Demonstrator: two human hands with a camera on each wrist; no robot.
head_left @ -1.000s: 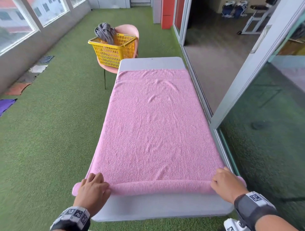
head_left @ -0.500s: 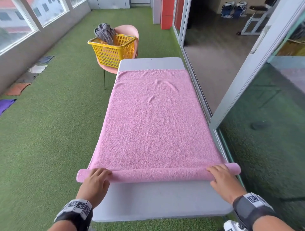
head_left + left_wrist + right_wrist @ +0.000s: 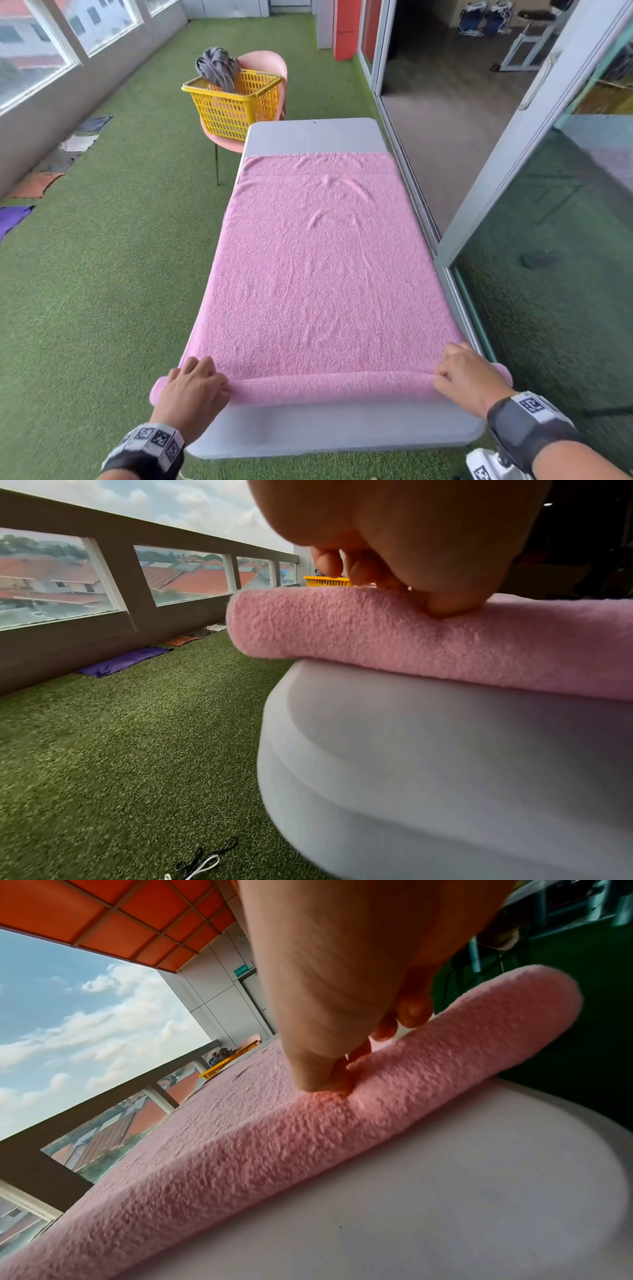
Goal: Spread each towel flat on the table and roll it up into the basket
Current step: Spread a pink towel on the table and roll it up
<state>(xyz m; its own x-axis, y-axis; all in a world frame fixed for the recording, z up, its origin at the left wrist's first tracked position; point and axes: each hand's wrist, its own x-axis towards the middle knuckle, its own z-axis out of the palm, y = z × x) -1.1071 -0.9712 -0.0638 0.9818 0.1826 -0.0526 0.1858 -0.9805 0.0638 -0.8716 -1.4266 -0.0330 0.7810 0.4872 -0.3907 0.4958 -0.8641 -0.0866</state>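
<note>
Roll of pink towel (image 3: 329, 387) got thicker, w/ left hand (image 3: 191, 387) & right hand (image 3: 469, 377) gripping its ends.

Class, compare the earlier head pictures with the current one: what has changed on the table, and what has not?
Both hands, left hand and right hand, have pushed the rolled near edge of the pink towel slightly farther up the table, thickening the roll and baring more tabletop. Yellow basket and grey cloth are unmoved.
</note>
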